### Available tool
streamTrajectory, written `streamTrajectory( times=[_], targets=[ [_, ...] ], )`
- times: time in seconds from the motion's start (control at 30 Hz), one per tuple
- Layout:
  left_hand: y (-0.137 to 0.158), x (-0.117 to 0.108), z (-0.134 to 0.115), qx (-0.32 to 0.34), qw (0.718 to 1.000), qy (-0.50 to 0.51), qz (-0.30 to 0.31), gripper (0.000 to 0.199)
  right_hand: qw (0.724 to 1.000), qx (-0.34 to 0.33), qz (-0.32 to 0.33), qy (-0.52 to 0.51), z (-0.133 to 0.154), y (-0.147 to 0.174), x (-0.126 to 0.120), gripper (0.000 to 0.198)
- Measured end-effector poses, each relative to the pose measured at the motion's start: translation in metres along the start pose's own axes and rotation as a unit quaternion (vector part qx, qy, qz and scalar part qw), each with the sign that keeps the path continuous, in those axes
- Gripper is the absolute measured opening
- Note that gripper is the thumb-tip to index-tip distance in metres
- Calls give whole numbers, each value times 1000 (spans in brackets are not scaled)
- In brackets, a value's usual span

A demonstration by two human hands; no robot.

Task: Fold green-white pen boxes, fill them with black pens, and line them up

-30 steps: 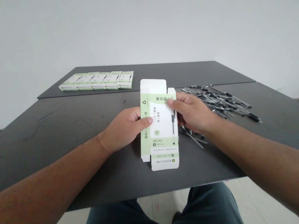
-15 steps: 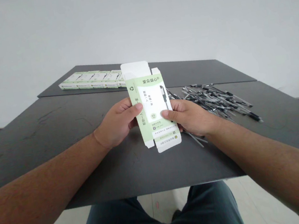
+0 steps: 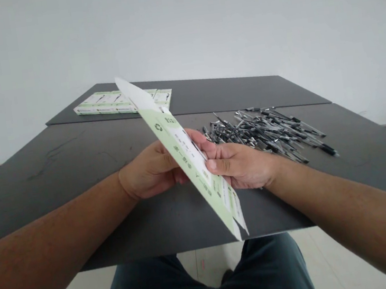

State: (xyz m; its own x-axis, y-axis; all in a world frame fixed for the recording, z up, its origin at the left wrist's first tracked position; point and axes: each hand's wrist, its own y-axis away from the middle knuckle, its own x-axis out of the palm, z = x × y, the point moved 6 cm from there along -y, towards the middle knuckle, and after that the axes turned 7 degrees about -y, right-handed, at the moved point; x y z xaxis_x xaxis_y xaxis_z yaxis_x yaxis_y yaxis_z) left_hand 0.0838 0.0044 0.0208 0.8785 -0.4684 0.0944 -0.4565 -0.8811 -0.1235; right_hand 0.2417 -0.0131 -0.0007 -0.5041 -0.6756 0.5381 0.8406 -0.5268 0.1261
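A pen box (image 3: 189,157), pale green and white with a pen printed on it, is held above the front of the table. It looks nearly flat and tilts edge-on towards me, its end flaps loose at top and bottom. My right hand (image 3: 242,162) closes on its right edge, thumb over the printed front. From the left, my left hand (image 3: 153,169) reaches behind the box, its fingertips showing past the far right edge. The box hides part of that hand. Just beyond my right hand lies a heap of pens (image 3: 266,132), black and clear.
Several matching pen boxes (image 3: 102,111) lie in a row at the back left. The dark table (image 3: 40,185) has a seam between two boards and its front edge runs above my legs. A plain wall (image 3: 176,27) stands behind.
The box has turned from facing me to a slanted, edge-on tilt, its lower end swinging down and right. My left hand has slid from its left edge to behind it.
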Motion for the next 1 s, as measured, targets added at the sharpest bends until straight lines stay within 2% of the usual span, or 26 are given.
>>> streamTrajectory(
  times=[0.1,0.17,0.27,0.4,0.53,0.63,0.83,1.0],
  targets=[
    [-3,-1,5,-11,999,25,21,45,999,4,-30,31,1,2,-3,47],
    [-6,-6,5,1,999,33,-7,47,994,-12,-75,80,6,4,-8,47],
    [-10,-14,5,13,998,27,-61,47,980,-86,-133,120,18,9,-16,55],
    [-14,-27,10,21,992,-18,-122,41,965,-153,-159,145,30,14,-26,64],
    [-15,-32,15,30,987,-46,-152,40,934,-137,-192,267,33,16,-35,45],
    [-14,-31,16,36,985,-62,-156,41,919,-111,-212,315,30,14,-39,34],
    [-12,-29,15,29,985,-70,-157,30,894,-148,-281,315,35,15,-49,24],
    [-13,-32,14,25,981,-102,-165,28,891,-166,-286,312,35,13,-56,28]
  ],
)
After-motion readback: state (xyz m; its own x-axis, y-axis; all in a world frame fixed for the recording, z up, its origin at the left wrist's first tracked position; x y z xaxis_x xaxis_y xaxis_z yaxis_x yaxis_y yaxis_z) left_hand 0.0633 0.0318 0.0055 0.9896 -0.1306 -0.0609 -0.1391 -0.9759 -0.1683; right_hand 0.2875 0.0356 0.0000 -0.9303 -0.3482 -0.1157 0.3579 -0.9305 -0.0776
